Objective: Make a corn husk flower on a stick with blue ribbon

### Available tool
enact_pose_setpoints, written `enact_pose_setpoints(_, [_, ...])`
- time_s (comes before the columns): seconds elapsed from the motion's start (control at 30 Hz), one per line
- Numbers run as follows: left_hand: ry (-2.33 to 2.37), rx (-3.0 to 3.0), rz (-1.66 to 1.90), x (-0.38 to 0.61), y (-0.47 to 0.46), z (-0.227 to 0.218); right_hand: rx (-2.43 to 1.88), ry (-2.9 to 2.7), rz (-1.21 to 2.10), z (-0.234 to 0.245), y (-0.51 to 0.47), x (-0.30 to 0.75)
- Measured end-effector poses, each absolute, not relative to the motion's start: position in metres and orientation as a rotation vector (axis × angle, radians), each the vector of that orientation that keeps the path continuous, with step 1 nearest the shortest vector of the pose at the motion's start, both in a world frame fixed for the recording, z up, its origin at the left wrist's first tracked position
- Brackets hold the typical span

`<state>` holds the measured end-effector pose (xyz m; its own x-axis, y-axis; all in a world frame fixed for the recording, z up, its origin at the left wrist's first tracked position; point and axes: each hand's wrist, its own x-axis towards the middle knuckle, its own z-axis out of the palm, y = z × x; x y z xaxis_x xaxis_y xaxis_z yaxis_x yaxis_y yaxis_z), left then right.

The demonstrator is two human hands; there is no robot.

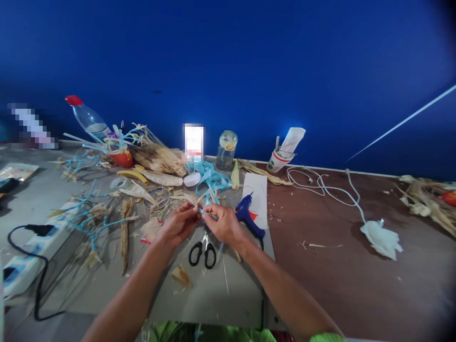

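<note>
My left hand and my right hand meet over the grey table, fingertips pinched together. Between them is a small craft piece with pale husk-like tips and a light-blue stem or strip at the fingers; much of it is hidden by the fingers. Just below the hands lie scissors with black handles, their blades partly under the hands. To the right of my right hand a blue glue gun rests partly on a white sheet. Behind the hands is a heap of light-blue ribbon.
Blue-wrapped branches and a white power strip lie at left. Dried husks, a tilted bottle, a lit screen, a glass jar and a paper cup line the back. White cable and crumpled tissue lie right.
</note>
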<state>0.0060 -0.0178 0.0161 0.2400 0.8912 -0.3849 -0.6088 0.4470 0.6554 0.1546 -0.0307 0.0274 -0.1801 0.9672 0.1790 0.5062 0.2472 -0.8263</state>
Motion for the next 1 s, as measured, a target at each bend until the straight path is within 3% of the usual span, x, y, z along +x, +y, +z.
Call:
enact_pose_setpoints(0.5, [0.731, 0.576, 0.987, 0.005, -0.021, 0.019, -1.413, -2.159, 0.398, 0.024, -0.045, 0.149])
enact_pose_setpoints(1.0, [0.747, 0.416, 1.167, 0.021, -0.022, 0.015, -1.612, -1.872, 0.611, 0.016, -0.048, 0.132])
